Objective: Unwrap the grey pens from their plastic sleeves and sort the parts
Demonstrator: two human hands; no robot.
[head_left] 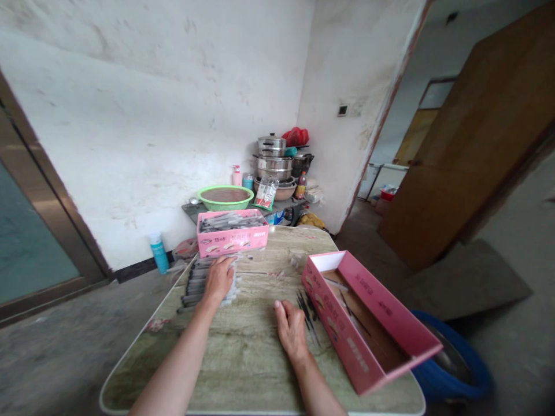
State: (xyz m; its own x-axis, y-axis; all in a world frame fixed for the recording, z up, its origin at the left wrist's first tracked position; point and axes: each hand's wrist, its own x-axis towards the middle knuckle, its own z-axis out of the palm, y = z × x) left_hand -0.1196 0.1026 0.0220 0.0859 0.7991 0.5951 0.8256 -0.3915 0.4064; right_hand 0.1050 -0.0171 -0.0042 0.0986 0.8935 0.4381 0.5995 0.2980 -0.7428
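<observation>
My left hand [219, 279] rests on a row of grey, clear-looking pens [197, 283] laid side by side on the table. Its fingers lie over them without lifting any. My right hand [290, 328] sits on the tabletop with curled fingers, and nothing sticks out of it. Just right of it lie several thin dark pen refills or sticks [309, 316], too small to tell which. Behind the left hand stands a pink box [232, 241] full of similar pens. A longer pink box [342, 332] at the right holds a few thin dark pieces.
The wood-patterned table [247, 358] has rounded corners. Behind it, a low stand carries a green basin [225, 198] of brownish liquid, stacked steel pots [274, 164] and bottles. A blue spray can [159, 254] is at the left, a blue tub [470, 370] at the right.
</observation>
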